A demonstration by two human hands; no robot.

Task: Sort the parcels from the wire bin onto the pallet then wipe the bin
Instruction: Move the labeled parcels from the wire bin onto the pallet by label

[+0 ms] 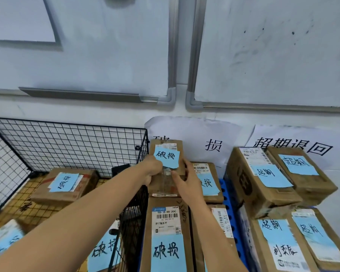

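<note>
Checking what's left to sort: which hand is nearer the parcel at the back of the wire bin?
Left. The left hand grips a box just right of the wire bin, closer to the parcel; the right hand holds the box's other edge, farther right.

Head camera looks down, close over parcels.

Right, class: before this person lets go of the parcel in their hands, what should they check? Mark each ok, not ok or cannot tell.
1. Left hand and right hand both grip the held parcel: ok.
2. Its blue note matches the wall sign behind: ok.
3. Held parcel rests flat on the parcel below: cannot tell.
4. Wire bin emptied: not ok, a boxed parcel lies inside.
</note>
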